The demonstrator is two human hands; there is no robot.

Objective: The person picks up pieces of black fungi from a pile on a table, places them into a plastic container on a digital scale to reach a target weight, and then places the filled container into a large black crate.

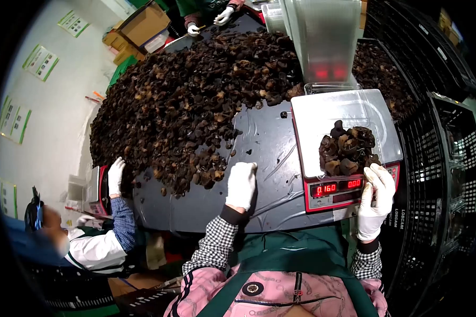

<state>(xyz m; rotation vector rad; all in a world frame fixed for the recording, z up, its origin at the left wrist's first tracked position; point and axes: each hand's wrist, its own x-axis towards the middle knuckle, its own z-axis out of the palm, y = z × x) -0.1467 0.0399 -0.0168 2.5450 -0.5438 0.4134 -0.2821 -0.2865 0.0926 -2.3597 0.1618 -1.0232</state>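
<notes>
- Left of the scale, the dark, curled fungus pieces lie in a broad heap on the counter. They look damp, so they are probably slippery and pliant, each one light; a loose scoop from beneath would likely suit them better than a squeeze, which could tear their thin rims.
- Just left of the scale, the person's gloved left hand is closed in a loose fist above the counter; whether anything is inside it cannot be told.
- Behind the scale stands a tall stack of clear trays, likely thin and a little flexible, best lifted by the rims.
- On the scale, a small clump of fungus sits in a clear tray. The load seems light, but its pieces could slide if the tray tips; opposite rims look the surest hold.
- At the scale's front right corner, the gloved right hand has bent fingers beside the clump; whether they grip the tray or a piece cannot be told.
</notes>
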